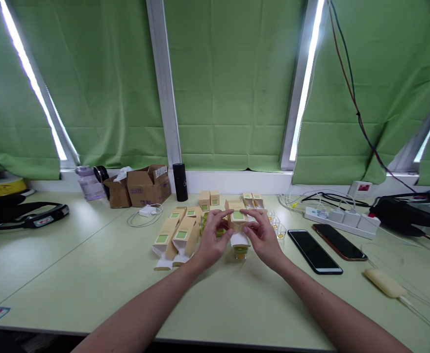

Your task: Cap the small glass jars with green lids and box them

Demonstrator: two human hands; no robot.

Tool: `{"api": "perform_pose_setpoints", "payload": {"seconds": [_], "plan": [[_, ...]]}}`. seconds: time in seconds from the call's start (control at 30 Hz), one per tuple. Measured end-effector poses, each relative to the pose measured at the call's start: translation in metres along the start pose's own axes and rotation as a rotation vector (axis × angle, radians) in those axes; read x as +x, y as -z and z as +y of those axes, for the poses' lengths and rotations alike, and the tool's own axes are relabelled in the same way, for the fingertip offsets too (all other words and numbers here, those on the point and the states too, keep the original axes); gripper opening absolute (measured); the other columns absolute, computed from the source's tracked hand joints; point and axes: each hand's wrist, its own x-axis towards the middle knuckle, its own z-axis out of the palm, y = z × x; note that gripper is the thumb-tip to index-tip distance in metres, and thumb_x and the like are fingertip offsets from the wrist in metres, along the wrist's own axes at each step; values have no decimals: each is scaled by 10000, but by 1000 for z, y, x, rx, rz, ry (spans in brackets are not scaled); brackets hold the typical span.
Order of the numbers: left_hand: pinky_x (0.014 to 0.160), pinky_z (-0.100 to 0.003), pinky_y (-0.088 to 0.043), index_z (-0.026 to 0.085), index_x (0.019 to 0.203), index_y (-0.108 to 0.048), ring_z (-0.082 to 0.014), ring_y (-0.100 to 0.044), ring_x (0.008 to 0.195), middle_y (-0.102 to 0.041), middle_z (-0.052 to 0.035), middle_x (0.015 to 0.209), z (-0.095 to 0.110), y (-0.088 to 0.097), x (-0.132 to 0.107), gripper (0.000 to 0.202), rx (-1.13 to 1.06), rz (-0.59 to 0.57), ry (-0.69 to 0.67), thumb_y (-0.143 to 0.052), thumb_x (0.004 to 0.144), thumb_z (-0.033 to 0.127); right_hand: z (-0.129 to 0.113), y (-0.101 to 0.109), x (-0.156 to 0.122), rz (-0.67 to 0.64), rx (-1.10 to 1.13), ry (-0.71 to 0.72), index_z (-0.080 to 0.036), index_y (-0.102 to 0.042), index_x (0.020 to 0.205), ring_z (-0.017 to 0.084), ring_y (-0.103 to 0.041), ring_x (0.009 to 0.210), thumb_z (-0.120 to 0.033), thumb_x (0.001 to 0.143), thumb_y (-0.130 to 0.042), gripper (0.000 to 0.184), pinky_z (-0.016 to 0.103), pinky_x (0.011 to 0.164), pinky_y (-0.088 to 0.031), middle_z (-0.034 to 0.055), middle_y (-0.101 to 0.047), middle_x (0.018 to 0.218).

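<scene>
While the held carton (236,223) is pinched from both sides, its place is found over the middle of the bench (259,304), in front of the other packaging. Left hand (215,235): index finger and thumb set against the carton's left side. Right hand (263,238): fingers bent, index finger and thumb set against the right side. A white flap (240,239) is shown below the green label; directly beneath it a small glass cup (240,254) with yellowish contents is partly seen. Whether cup and flap are touched together cannot be told.

Step in hand, as judged: the carton's open end is being worked with both hands, close over the cup. By the next move, an even, light pinch seems to be called for, so that the thin card is not crushed, the flap is not creased and the cup is not knocked.

Also listed: tan cartons (181,242), laid to the left with flaps out; further small cartons (210,198), placed behind; clear cups (280,232), grouped beside the right hand; two phones (315,250), laid well to the right.
</scene>
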Motion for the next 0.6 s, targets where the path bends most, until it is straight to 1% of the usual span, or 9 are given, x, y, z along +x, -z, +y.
{"api": "perform_pose_setpoints", "payload": {"seconds": [0.13,0.23,0.4,0.5,0.6], "plan": [[1036,-418,-556,324,1437,-614,-208,-616,1078,-448,-83,1289,1,2,-1,656,-25,-45,-11,-612,829,76,-3,1,0,9,7,-3,-342,-648,1341,152,-692,894,-332,980,-645,361,349,806,-631,76,-462,1312],[1119,-453,-507,356,1500,-555,-230,-595,1163,-435,-82,1331,3,1,-1,788,-20,-90,-1,-622,784,32,-3,2,0,9,11,-2,-351,-643,1343,155,-697,905,-319,981,-641,364,354,810,-628,74,-463,1326],[1135,-519,-498,380,1571,-454,-281,-565,1232,-392,-101,1391,4,0,-3,895,-37,-140,29,-770,782,99,-3,3,1,19,14,6,-358,-640,1344,162,-704,905,-316,978,-647,369,366,808,-636,78,-473,1340],[1134,-551,-493,384,1579,-438,-286,-555,1211,-370,-107,1411,2,0,-3,911,-47,-140,60,-827,784,168,-2,2,2,24,3,3,-356,-639,1348,161,-702,904,-330,979,-647,371,381,843,-643,77,-474,1339],[1132,-558,-488,382,1577,-440,-282,-545,1195,-356,-104,1415,0,0,-3,890,-56,-134,79,-858,799,276,-2,1,1,26,-3,-12,-353,-641,1350,162,-700,917,-348,979,-646,371,387,866,-647,76,-473,1339]]}}
